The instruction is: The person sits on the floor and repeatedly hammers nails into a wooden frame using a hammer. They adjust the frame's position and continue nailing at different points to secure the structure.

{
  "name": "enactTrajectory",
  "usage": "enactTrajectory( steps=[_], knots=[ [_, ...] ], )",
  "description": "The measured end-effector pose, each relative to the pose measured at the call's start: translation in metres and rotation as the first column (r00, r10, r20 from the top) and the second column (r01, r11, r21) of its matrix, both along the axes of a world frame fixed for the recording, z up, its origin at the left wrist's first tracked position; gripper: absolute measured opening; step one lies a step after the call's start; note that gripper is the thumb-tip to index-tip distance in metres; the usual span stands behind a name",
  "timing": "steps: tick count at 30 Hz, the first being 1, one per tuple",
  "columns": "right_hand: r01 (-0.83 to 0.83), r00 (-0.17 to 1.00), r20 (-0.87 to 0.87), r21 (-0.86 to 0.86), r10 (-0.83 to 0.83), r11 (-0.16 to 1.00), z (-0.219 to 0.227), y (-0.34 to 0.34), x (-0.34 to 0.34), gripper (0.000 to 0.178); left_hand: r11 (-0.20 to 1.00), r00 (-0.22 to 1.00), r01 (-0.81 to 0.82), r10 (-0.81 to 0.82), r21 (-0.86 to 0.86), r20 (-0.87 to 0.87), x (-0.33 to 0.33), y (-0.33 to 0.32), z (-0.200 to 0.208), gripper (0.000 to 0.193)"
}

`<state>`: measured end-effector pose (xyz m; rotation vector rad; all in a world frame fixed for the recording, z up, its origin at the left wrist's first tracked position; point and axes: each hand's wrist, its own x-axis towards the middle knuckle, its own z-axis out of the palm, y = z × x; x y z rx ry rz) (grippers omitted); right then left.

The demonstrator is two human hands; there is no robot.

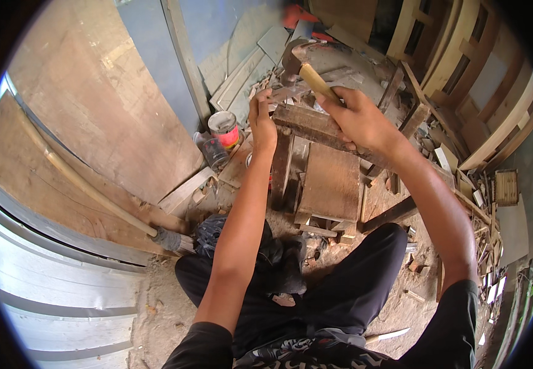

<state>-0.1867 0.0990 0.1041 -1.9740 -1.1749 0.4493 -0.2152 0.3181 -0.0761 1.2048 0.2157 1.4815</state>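
My right hand [359,120] grips the pale wooden handle of a hammer [317,82]. The hammer's rusty head is raised over the far left end of a dark, worn wooden beam [315,123]. Just left of that end is my left hand [262,123], its fingers bent and drawn together. What they hold, if anything, is too small to make out. Below the hammer head, a thin upright thing like a nail shows faintly near the beam's end. A wooden stool-like piece [331,178] stands under the beam, in front of my knees.
An open paint can [223,126] and a clear container [212,152] stand left of my left forearm. A long-handled brush [94,178] leans along the left boards. Wood scraps [417,267] litter the floor. A knife [388,336] lies near my right thigh. Wooden frames [463,67] lean at the right.
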Motion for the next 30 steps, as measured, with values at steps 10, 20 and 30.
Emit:
enactTrajectory(
  steps=[10, 20, 30],
  knots=[
    [0.036, 0.999, -0.037, -0.002, -0.036, 0.999, 0.004, 0.008, 0.002, 0.044, 0.991, 0.919, -0.092, 0.046, -0.100, -0.392, 0.008, -0.013, -0.002, 0.083],
    [0.045, 0.999, 0.029, -0.017, -0.045, 0.999, 0.010, 0.003, -0.001, 0.041, 0.985, 0.922, -0.110, 0.050, -0.134, -0.384, 0.004, -0.016, 0.001, 0.087],
    [-0.032, 0.996, 0.085, -0.108, 0.041, 0.994, 0.028, 0.011, 0.002, 0.046, 0.980, 0.960, -0.131, 0.089, -0.147, -0.264, 0.007, 0.004, -0.006, 0.092]
  ],
)
